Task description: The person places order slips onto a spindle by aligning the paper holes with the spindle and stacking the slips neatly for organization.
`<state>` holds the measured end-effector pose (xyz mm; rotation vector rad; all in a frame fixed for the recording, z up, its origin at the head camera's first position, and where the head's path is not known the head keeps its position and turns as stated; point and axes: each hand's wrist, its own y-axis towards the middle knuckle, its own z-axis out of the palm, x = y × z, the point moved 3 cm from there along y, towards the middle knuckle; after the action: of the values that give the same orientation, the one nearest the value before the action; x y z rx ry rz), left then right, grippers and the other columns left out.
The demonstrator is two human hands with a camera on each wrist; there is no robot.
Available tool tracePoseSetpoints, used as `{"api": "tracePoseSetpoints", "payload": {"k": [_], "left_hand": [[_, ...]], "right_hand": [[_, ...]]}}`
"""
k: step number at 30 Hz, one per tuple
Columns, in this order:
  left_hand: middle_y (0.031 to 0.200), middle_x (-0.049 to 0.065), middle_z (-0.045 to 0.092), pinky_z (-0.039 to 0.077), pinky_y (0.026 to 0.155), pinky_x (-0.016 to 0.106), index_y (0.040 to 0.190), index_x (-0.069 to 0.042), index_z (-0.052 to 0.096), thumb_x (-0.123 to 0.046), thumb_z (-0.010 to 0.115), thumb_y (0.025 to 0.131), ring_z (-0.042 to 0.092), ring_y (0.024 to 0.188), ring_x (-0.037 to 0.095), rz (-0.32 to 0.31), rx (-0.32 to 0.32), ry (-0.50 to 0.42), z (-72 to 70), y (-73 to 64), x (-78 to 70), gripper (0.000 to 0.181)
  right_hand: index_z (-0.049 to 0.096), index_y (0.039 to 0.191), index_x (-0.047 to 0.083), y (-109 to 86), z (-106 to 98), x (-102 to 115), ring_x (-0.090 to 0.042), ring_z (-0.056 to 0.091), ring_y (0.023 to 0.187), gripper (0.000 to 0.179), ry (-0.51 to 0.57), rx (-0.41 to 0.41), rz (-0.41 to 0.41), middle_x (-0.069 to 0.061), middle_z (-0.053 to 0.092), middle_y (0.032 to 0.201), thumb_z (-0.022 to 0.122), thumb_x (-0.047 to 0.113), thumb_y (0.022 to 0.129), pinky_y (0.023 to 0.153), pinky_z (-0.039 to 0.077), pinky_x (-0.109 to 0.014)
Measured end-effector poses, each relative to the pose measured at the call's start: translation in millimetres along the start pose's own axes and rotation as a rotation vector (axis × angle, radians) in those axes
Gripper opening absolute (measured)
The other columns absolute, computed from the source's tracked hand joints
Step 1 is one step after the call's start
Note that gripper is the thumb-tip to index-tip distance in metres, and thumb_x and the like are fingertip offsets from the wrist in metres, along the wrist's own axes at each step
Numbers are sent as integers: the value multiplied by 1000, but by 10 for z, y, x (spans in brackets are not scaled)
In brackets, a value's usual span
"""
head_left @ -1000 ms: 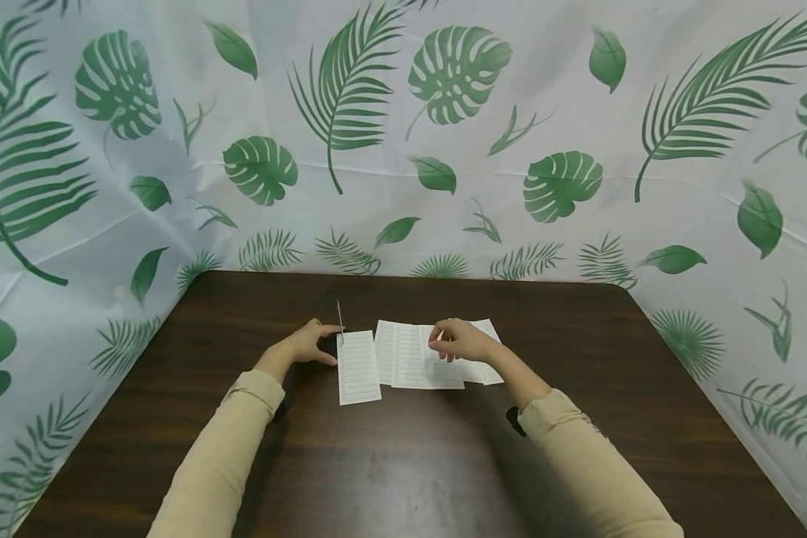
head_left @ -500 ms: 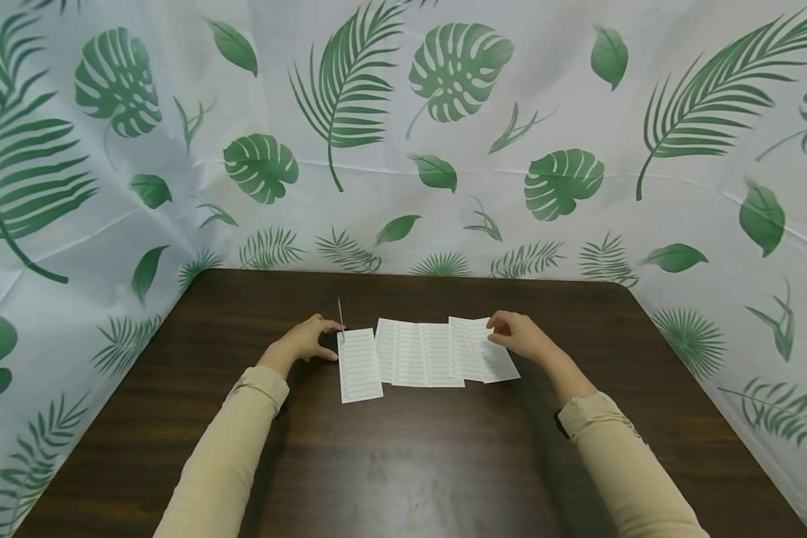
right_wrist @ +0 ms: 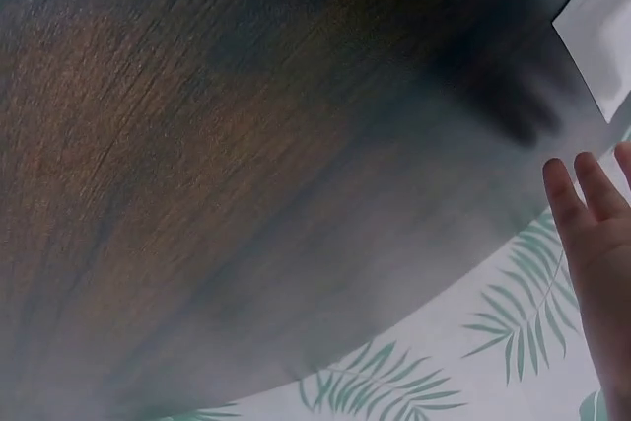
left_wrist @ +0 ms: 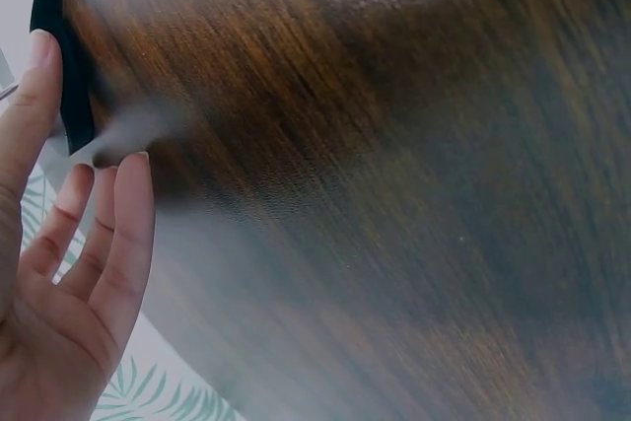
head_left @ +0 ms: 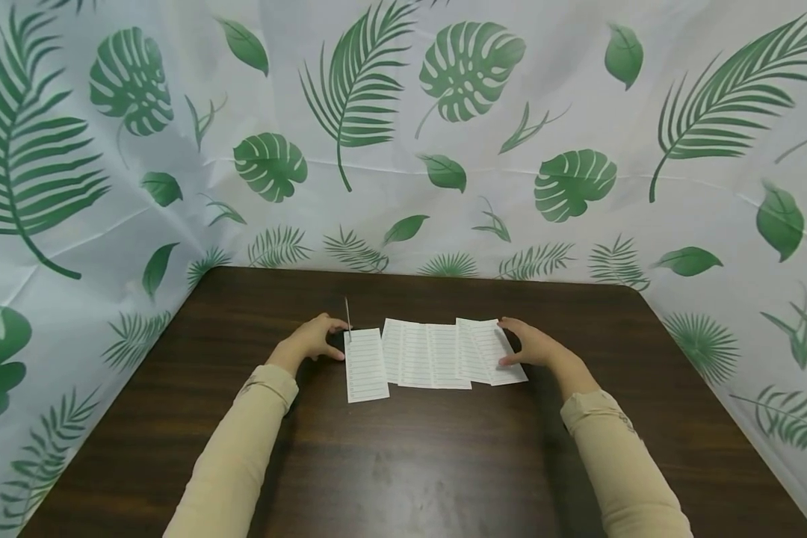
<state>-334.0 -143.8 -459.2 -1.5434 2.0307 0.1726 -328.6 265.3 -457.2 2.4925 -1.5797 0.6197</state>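
Evidently the ruled cards come first: from the head feed I have an overlapping row of cards (head_left: 437, 357) spread toward the far side of the table (head_left: 403, 467), with one single card (head_left: 366, 368) at the row's left end. The spread probably lets each ruled face show; the overlap saves room. The rightmost card (head_left: 492, 350) lies askew, bottom edge swung outward.

Left hand (head_left: 312, 338): thumb and fingers curved round a dark object (head_left: 337, 341) at the single card's left edge. I read that hold as steadying, since a thin upright rod (head_left: 347, 317) stands at the card's top corner and could tip.

Right hand (head_left: 539, 347): thumb and fingers well parted, nothing clamped between them, cupped about the rightmost card's outer side. I judge it placed there to square or lift that edge; contact I can't confirm.

Poorly seen: print too small to read. Can't say how the rod meets card or dark object, nor whether single card and row touch. Left wrist feed cuts off the dark object; right wrist feed shows fingertips and a card corner, thumb out of frame.
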Motion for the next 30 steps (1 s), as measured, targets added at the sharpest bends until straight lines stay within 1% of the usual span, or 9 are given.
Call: {"api": "tracePoseSetpoints", "payload": {"k": [3, 7, 11, 12, 15, 18, 19, 22, 30], "left_hand": [[126, 21, 45, 56, 53, 29, 133, -11, 52, -17, 80, 74, 58, 89, 30, 7, 4, -5, 19, -5, 7, 66], [126, 21, 45, 57, 55, 30, 134, -13, 52, -15, 80, 74, 56, 97, 32, -13, 9, -30, 22, -23, 24, 66], [127, 21, 45, 57, 55, 31, 134, -13, 52, -13, 80, 74, 55, 97, 32, -19, 24, -29, 7, -36, 27, 66], [127, 21, 45, 57, 55, 31, 134, -13, 52, -13, 80, 74, 55, 96, 32, -15, 25, -24, 1, -36, 25, 66], [127, 21, 45, 57, 55, 31, 135, -13, 51, -13, 79, 75, 55, 95, 31, -15, 28, -12, -18, -31, 22, 66], [127, 22, 44, 57, 56, 31, 135, -12, 50, -13, 79, 75, 56, 96, 32, -20, 26, -6, -32, -13, 14, 67], [127, 22, 44, 57, 56, 32, 135, -12, 50, -12, 79, 75, 56, 97, 33, -25, 27, -12, -30, -12, 11, 67], [128, 23, 44, 58, 56, 33, 135, -12, 50, -11, 80, 75, 55, 101, 35, -35, 28, -37, -11, -23, 11, 67], [128, 26, 46, 58, 55, 34, 135, -11, 50, -11, 80, 75, 55, 104, 37, -38, 27, -65, -25, -35, 11, 67]], "right_hand": [[29, 140, -14, -21, 12, 18, -52, 25, 133, 97, 13, 55, 17, -37, 23, 146, 82, 28, 70, 109, 27, -62], [23, 144, -10, -40, 7, 29, -51, 26, 134, 106, 11, 114, 75, -35, 24, 147, 83, 33, 68, 109, 28, -61], [26, 144, -8, -27, 13, -41, -50, 30, 132, 108, 19, 128, 81, -34, 29, 145, 84, 39, 65, 108, 29, -60], [28, 144, -5, -21, 28, -77, -48, 32, 133, 108, 16, 116, 57, -33, 31, 145, 83, 44, 65, 108, 31, -57], [32, 143, -5, -7, 47, -96, -47, 32, 133, 107, 28, 104, 47, -32, 32, 145, 82, 48, 63, 109, 31, -57], [34, 142, -7, -9, 46, -47, -46, 31, 134, 102, 21, 95, 72, -32, 30, 146, 82, 41, 66, 110, 30, -56], [33, 141, -9, -13, 40, -10, -48, 29, 134, 100, 19, 104, 102, -33, 29, 146, 83, 35, 67, 110, 29, -58], [35, 139, -11, -27, 51, 16, -49, 31, 133, 94, -9, 97, 124, -34, 30, 145, 83, 27, 68, 109, 30, -58], [39, 136, -12, -49, 31, 15, -50, 34, 130, 84, -8, 75, 113, -34, 36, 141, 81, 24, 72, 107, 33, -59]]}}
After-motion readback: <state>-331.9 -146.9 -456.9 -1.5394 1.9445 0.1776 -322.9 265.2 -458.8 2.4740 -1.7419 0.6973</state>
